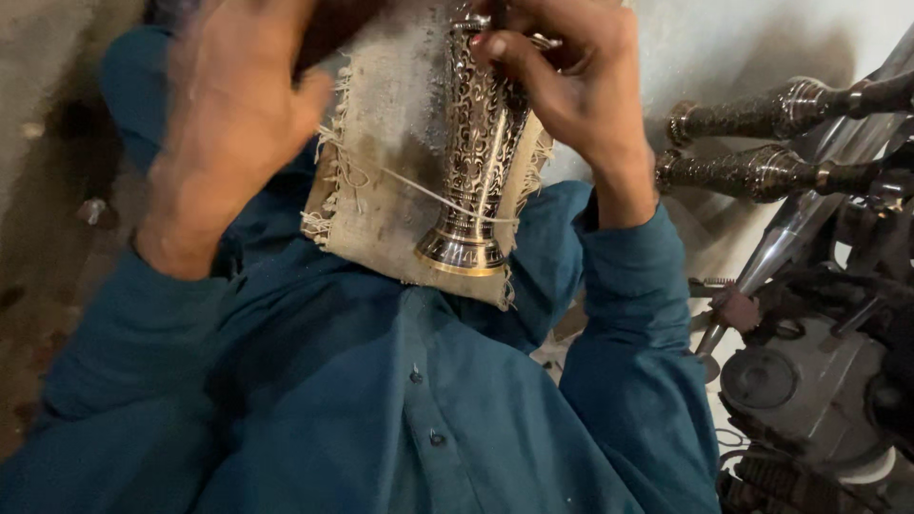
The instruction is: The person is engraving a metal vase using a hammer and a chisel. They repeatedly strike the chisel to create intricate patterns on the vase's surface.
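A wide spread of teal shirt (381,400) fills the lower frame, worn by the person over whose lap the work is laid. On the right, a dark machine (819,381) with a polished metal bar is seen, and above it two engraved metal pieces (762,143) are lying side by side, apparently patterned all over. Across the lap a frayed, dusty cloth pad (381,209) is spread, loose threads trailing from its edges. On that pad the engraved brass vase (476,143) is rested, tilted, its foot ring toward the body and its neck up toward the top of the frame. Dark, dense patterning is shown over most of the visible body, while the foot ring is left bright and plain, so the decoration is judged to be well advanced, with the neck area under the fingers seemingly the part in hand; how much of the hidden side is done cannot be told. The right hand (571,86) is closed around the vase's upper end, fingers curled and pinched on something small and dark there, too blurred to name. The left hand (228,124) is raised just beside the cloth, blurred by motion, fingers loosely spread and nothing seen in them.
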